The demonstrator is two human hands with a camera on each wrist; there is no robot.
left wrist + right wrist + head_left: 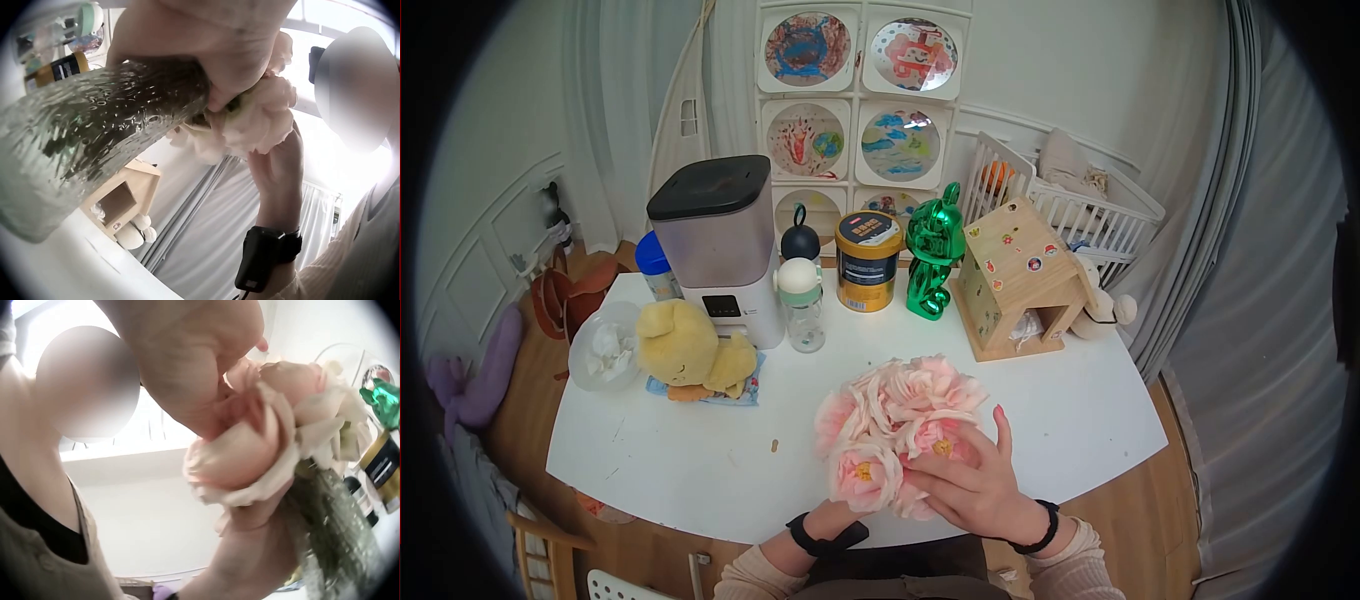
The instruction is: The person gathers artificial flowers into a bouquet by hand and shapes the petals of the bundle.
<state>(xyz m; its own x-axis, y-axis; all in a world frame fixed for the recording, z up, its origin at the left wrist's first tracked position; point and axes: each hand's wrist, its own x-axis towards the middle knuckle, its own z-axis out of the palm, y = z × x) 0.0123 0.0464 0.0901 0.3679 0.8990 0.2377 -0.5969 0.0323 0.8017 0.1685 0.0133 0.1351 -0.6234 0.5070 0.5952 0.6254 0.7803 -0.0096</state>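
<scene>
Pale pink flowers (pixel 865 480) with yellow centres form a full bunch over the front of the white table. Their stems stand in a clear, ridged glass vase (pixel 94 137), which holds water and tilts in the left wrist view. My left hand (pixel 212 44) grips the vase near its top, just under the blooms; from the head, the flowers partly hide this hand. Over the right side of the bunch lies my right hand (pixel 970 480), its fingers spread across a bloom and one finger raised. Up close, the thumb side reaches among the petals (pixel 240 453).
Behind the flowers stand a dispenser (pixel 715 240), a clear bottle (pixel 805 315), a gold tub (pixel 868 270), a shiny green bear figure (pixel 933 255) and a wooden house (pixel 1020 270). A yellow plush toy (pixel 685 345) and a translucent bowl (pixel 585 350) are at left.
</scene>
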